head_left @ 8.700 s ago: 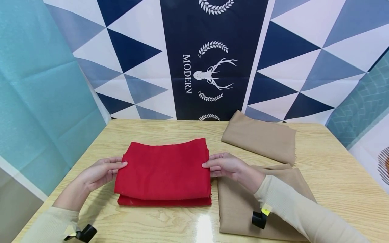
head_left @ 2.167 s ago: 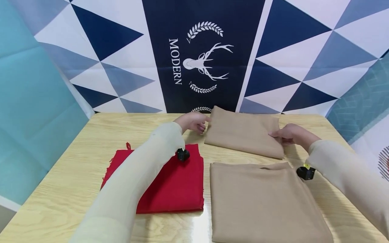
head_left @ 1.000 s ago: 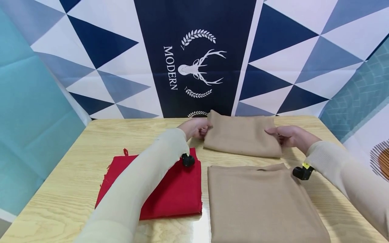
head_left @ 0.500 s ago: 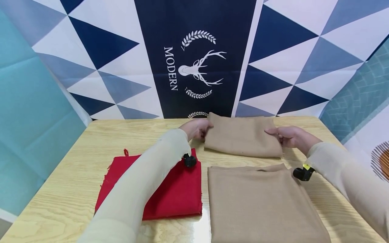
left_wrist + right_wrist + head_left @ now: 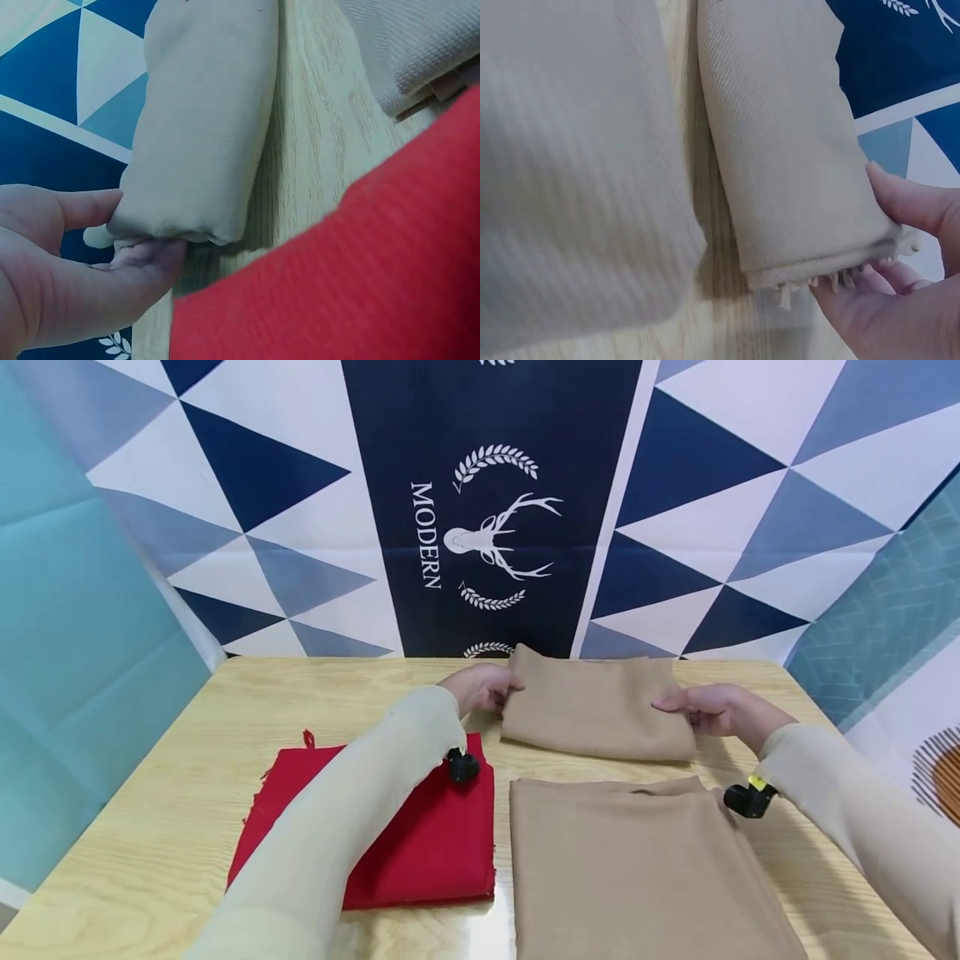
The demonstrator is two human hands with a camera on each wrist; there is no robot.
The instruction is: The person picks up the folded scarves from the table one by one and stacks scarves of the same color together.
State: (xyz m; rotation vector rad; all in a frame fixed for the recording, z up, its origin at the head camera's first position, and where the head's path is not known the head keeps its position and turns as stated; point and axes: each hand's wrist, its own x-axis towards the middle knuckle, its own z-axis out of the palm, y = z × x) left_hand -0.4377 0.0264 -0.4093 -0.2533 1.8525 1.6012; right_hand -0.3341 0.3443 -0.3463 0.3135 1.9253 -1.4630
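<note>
A small folded beige cloth (image 5: 592,706) lies at the back of the wooden table, against the patterned backdrop. My left hand (image 5: 483,687) pinches its left end, thumb on top and fingers beneath, as the left wrist view shows. At the other end my right hand (image 5: 720,710) grips the cloth the same way; in the right wrist view a frayed fringe (image 5: 817,285) hangs along that edge. Nearer to me sits a larger folded beige cloth (image 5: 637,868). To its left is a folded red cloth (image 5: 442,835), partly hidden under my left sleeve.
The wooden table (image 5: 150,827) extends to both sides of the cloths. A hanging backdrop (image 5: 285,510) with triangles and a deer head rises right behind the table's back edge. Teal sheeting (image 5: 82,635) hangs at the left. Each wrist carries a small black camera (image 5: 462,766).
The red cloth, held earlier by both hands, now lies on the table. Both hands have moved to the small beige cloth at the back and hold its ends, straightening it slightly.
</note>
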